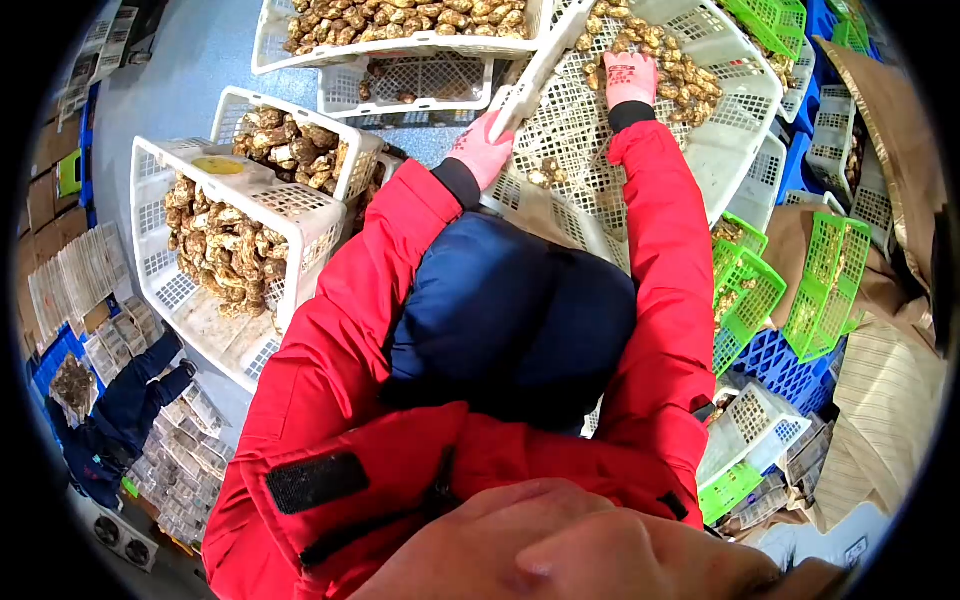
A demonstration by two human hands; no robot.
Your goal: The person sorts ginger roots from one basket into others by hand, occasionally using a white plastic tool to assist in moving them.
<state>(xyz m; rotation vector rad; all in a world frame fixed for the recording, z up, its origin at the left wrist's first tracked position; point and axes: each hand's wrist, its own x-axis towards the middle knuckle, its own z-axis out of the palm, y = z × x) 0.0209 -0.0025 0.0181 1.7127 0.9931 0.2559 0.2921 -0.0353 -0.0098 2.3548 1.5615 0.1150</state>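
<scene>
Both my hands wear pink gloves with black cuffs. My left hand (483, 150) is closed round the near left rim of a large white crate (570, 125). Inside that crate, my right hand (631, 80) lies on brown, knobbly tubers (688, 88) heaped at its far side; its fingertips are hidden among them. A few small tubers (547, 174) lie on the crate's mesh bottom near my left hand.
At the left, white crates (160, 235) hold more tubers (225, 245). Another full crate (400, 48) stands ahead. Green baskets (826, 285) and blue crates (775, 368) are at the right. A person in dark clothes (120, 420) is at the far left.
</scene>
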